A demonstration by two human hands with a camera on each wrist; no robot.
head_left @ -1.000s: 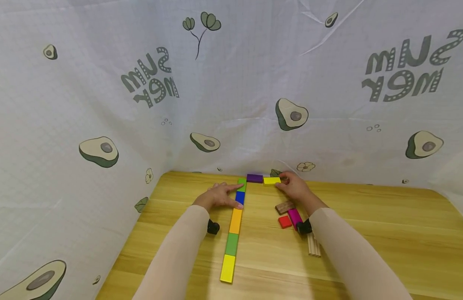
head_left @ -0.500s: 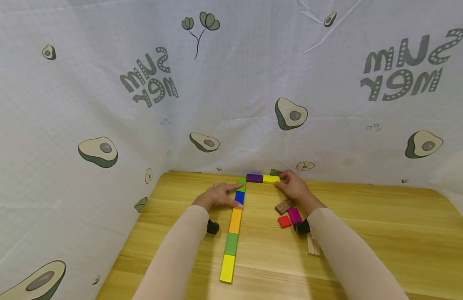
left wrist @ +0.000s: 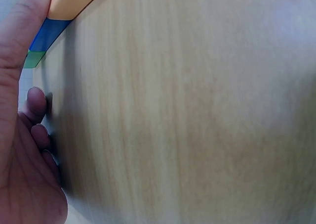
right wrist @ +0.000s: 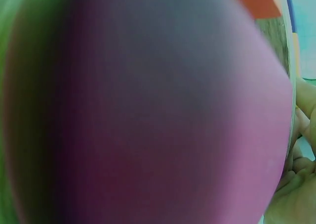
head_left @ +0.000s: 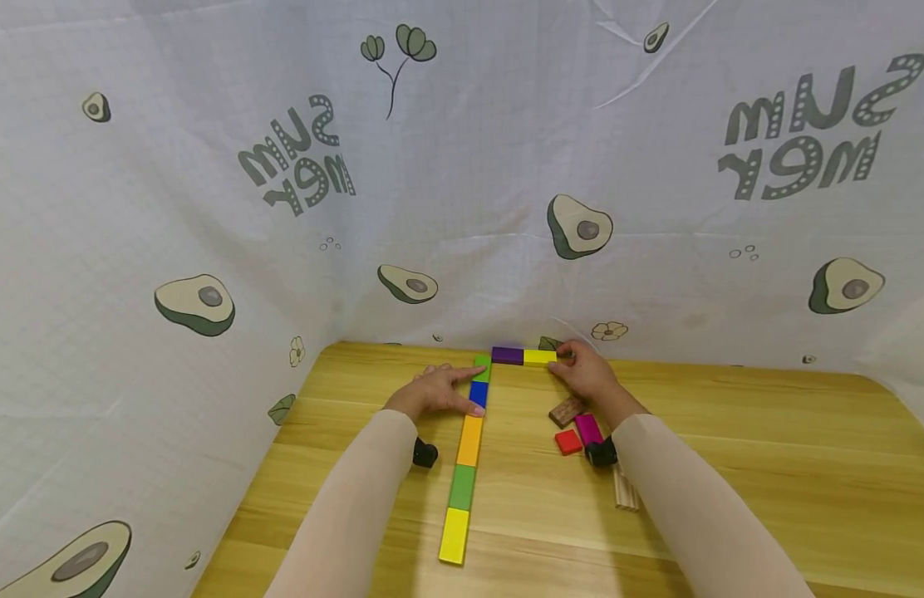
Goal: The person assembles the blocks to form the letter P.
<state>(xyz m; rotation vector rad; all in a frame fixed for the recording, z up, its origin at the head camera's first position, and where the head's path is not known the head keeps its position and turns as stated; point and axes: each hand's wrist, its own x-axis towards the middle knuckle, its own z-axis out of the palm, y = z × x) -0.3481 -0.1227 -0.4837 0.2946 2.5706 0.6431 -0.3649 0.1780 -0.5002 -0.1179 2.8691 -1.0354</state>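
A row of flat blocks runs up the table: a yellow block point(head_left: 454, 536), a green block point(head_left: 462, 487), an orange block point(head_left: 469, 441), a blue block point(head_left: 479, 394) and a light green block point(head_left: 483, 363). My left hand point(head_left: 435, 390) touches its far part, forefinger straight over the light green block and thumb at the blue-orange joint. Its other fingers curl loosely in the left wrist view. At the back, a purple block point(head_left: 508, 355) lies crosswise beside the light green end. My right hand point(head_left: 587, 370) pinches the right end of another yellow block point(head_left: 539, 358), set end to end with the purple one.
Near my right forearm lie a brown wooden block point(head_left: 567, 412), a red block point(head_left: 568, 442), a magenta block point(head_left: 588, 429) and a striped pale wooden block point(head_left: 626, 490). The magenta one fills the right wrist view, blurred. A printed white cloth point(head_left: 462, 208) hangs behind the table.
The yellow block in my right hand has slid slightly left and back, closing the small gap to the purple block. My left hand has stayed in place.
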